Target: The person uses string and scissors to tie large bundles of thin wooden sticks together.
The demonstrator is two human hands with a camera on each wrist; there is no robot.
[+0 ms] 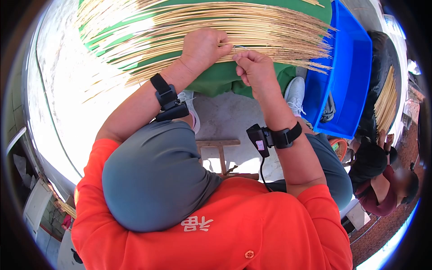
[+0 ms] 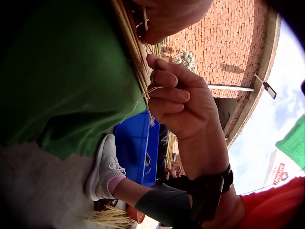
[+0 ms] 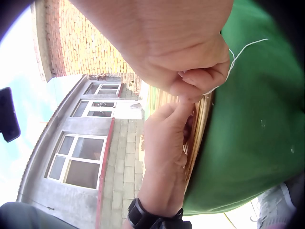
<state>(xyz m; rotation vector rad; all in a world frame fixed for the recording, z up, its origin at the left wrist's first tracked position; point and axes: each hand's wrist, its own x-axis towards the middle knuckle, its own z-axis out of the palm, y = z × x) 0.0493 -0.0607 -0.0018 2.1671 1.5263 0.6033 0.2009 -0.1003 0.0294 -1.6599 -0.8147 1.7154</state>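
Observation:
Long straw-coloured stalks with feathery heads (image 1: 288, 27) lie side by side across a green cloth (image 1: 225, 76). My left hand (image 1: 202, 47) is curled over the near edge of the row, thumb and fingers gripping stalks there. Just right of it, my right hand (image 1: 257, 67) pinches a thin white string (image 3: 245, 47) between thumb and curled fingers. In the right wrist view the string's loose end trails over the cloth, and the fingertips of both hands come close together at the stalks' edge. The left palm's inside is hidden.
A blue plastic bin (image 1: 348, 76) stands to the right of the cloth, with dark items inside. Beyond it another person (image 1: 382, 189) sits by a bundle of stalks (image 1: 386, 101). A wooden stool frame (image 1: 220, 144) and grey shoes (image 1: 294, 92) are below.

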